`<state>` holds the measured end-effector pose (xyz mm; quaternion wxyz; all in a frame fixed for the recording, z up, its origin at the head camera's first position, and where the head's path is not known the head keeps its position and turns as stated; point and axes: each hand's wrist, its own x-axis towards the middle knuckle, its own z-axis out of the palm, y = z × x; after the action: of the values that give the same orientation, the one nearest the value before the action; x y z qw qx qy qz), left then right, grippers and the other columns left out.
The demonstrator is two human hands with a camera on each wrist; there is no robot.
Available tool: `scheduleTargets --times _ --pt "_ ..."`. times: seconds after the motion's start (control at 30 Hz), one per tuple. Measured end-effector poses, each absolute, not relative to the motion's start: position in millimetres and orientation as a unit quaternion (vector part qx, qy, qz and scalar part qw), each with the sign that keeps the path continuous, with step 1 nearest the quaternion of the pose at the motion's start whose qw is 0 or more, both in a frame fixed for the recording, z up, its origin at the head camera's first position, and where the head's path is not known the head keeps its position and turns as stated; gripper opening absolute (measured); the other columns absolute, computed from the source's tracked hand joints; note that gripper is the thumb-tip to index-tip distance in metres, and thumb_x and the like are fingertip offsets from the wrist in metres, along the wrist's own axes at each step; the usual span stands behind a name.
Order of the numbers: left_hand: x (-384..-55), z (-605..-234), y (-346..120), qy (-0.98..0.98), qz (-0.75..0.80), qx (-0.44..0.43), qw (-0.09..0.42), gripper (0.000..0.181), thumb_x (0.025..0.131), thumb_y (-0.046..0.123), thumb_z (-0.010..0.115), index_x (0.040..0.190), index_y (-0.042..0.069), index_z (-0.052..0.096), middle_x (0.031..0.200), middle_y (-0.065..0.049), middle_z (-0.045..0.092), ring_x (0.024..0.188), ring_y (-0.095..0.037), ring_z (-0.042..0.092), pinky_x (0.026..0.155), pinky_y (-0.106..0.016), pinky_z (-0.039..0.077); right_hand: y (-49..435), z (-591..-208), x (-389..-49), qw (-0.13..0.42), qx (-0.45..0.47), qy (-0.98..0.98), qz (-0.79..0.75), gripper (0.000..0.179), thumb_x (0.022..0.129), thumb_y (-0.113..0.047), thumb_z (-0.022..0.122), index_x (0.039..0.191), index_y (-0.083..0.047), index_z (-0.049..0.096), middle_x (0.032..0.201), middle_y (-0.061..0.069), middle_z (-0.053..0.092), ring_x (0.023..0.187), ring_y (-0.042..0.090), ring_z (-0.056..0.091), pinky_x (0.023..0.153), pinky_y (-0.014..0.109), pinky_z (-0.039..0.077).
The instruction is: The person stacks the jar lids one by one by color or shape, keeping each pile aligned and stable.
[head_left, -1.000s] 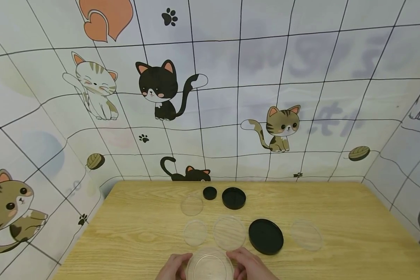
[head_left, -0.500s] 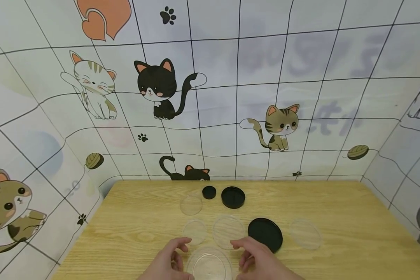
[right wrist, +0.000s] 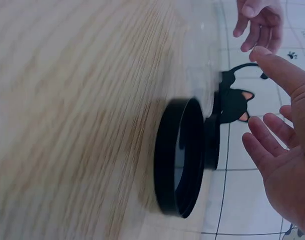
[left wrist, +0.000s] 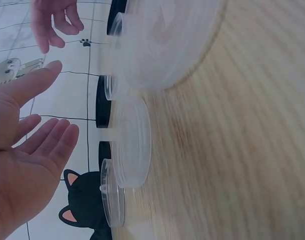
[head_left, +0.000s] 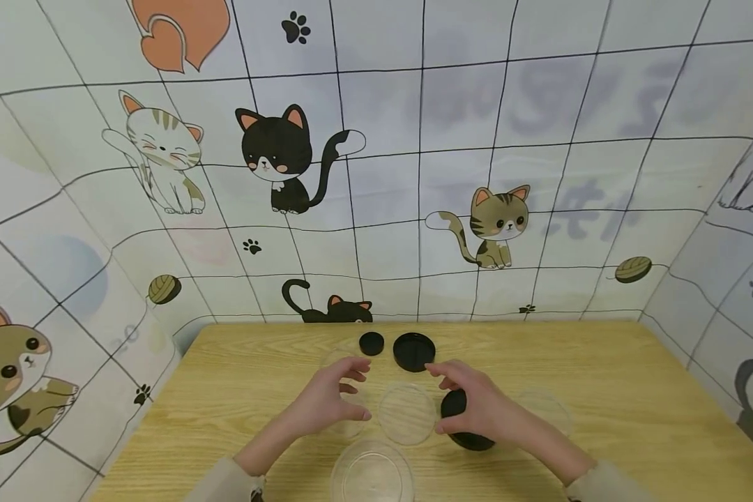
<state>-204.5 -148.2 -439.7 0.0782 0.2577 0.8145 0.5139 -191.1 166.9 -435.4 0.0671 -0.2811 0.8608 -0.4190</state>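
Clear plastic makes up the middle dish (head_left: 406,413), which I see lying on the wooden surface (head_left: 609,369) between the left hand (head_left: 329,397) and the right hand (head_left: 480,404), both raised with fingers spread and lightly bent. In my head view the right hand partly hides a round black dish (head_left: 472,441), while another clear dish (head_left: 372,475) lies nearer the camera

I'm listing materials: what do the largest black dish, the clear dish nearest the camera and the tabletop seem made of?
Largest black dish: probably smooth plastic; its inside seems to catch reflections. Nearest clear dish: likely glossy plastic, perhaps glass; see-through, with pale rim highlights. Tabletop: wood or laminate, satin, with streaky grain.
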Motion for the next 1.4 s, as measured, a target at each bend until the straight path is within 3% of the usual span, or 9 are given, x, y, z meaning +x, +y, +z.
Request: scheduleTargets --times 0.17,0.33,0.53,0.83,1.4 --pt "-218.1 -444.0 -138.0 0.833 0.473 0.270 0.100 0.079 0.077 0.003 0.089 0.146 0.000 0.050 0.143 -0.019 0.054 0.128 -0.034 0.052 0.107 -0.049 0.044 167.3 -446.9 -204.2 0.082 -0.273 0.871 -0.401 0.085 0.078 -0.023 0.092 0.148 -0.003 0.049 0.141 0.019 0.052 0.120 0.041 0.057 0.093 0.060 0.050" --pt "-224.0 -451.6 -133.4 0.841 0.445 0.288 0.106 0.080 0.075 0.002 0.090 0.143 -0.007 0.050 0.143 -0.021 0.055 0.131 -0.037 0.052 0.110 -0.053 0.040 165.9 -457.3 -209.1 0.084 -0.281 0.884 -0.365 0.088 0.076 -0.031 0.093 0.147 -0.001 0.050 0.139 0.015 0.054 0.121 0.036 0.056 0.095 0.057 0.049" --pt "-228.8 -457.6 -132.3 0.855 0.414 0.285 0.125 0.075 0.074 0.003 0.091 0.139 -0.005 0.054 0.139 -0.017 0.059 0.129 -0.034 0.054 0.109 -0.050 0.041 160.6 -463.2 -214.1 0.083 -0.295 0.896 -0.321 0.091 0.074 -0.035 0.094 0.146 0.001 0.051 0.140 0.011 0.054 0.123 0.034 0.056 0.099 0.055 0.048" --pt "-234.7 -459.9 -131.4 0.863 0.391 0.283 0.149 0.072 0.073 0.005 0.092 0.136 0.000 0.059 0.129 -0.008 0.064 0.122 -0.028 0.056 0.104 -0.042 0.046 158.1 -467.8 -215.9 0.096 -0.277 0.909 -0.295 0.091 0.072 -0.038 0.093 0.146 -0.001 0.053 0.144 0.017 0.051 0.132 0.041 0.048 0.105 0.061 0.041" --pt "-242.4 -462.8 -125.5 0.879 0.335 0.300 0.157 0.065 0.069 0.009 0.094 0.127 0.002 0.066 0.121 -0.002 0.064 0.117 -0.020 0.058 0.106 -0.036 0.043 153.8 -469.6 -214.8 0.103 -0.284 0.913 -0.274 0.085 0.073 -0.039 0.093 0.141 -0.001 0.058 0.142 0.019 0.051 0.131 0.041 0.047 0.103 0.061 0.043"
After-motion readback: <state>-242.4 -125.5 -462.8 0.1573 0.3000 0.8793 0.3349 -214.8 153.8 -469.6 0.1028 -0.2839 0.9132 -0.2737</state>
